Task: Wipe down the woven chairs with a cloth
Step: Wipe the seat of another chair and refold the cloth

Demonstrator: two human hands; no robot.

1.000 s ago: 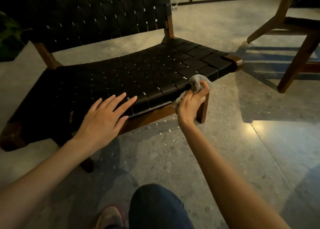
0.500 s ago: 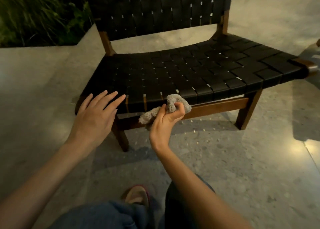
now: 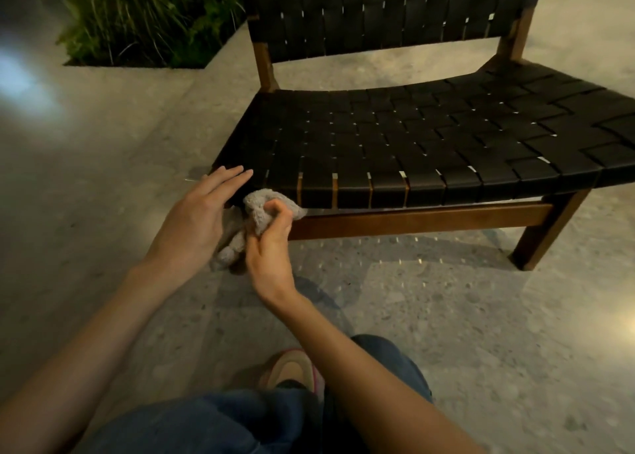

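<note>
Denim jeans point(image 3: 213, 422) fill the view at six o'clock, with a pink-and-tan shoe point(image 3: 292, 371) just beyond them on the speckled stone floor point(image 3: 464, 316). Farther out, near the middle of the view, the right hand point(image 3: 271, 247) grips a crumpled grey cloth point(image 3: 257, 206). Its fingers curl round the cloth, and the cloth sits against the front edge of the chair point(image 3: 412, 144) at the seat's left corner. A tail of the cloth hangs down between the hands. The left hand point(image 3: 196, 219) is just at nine o'clock of the cloth, holding nothing, its fingers straight and relaxed with the tips at the seat corner. The chair has black woven straps on a brown wooden frame; its seat spreads toward two o'clock and its backrest stands at twelve. Green plants point(image 3: 144, 17) grow at eleven o'clock.
</note>
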